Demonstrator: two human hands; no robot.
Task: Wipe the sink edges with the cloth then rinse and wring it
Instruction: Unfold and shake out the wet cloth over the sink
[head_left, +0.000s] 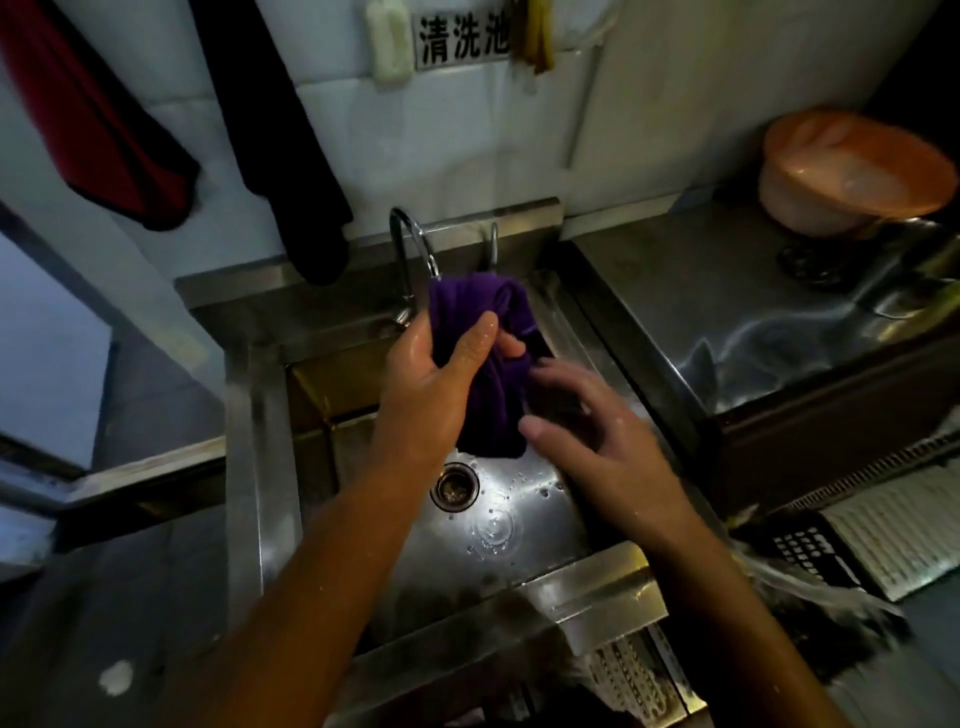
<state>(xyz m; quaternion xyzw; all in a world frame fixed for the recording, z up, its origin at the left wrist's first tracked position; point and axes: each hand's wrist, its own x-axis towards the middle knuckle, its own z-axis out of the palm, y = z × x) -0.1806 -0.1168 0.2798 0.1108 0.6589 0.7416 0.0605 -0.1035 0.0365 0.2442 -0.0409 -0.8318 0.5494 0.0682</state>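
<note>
A bunched purple cloth (488, 358) hangs over the steel sink (260, 415), just below the curved tap (410, 249). My left hand (441, 374) grips the cloth around its middle, thumb and fingers curled round it. My right hand (597, 421) is beside the cloth's lower right, fingers loosely spread and blurred, its fingertips at the cloth's edge without a clear hold. Both hands look wet. The cloth's lower end dangles above the drain (454, 486). Drops and a ripple show on the basin floor.
A steel counter (701, 312) lies to the right with an orange bowl (852, 171) at its back. Red (104, 130) and black (280, 130) cloths hang on the tiled wall. A perforated rack (883, 525) sits at lower right.
</note>
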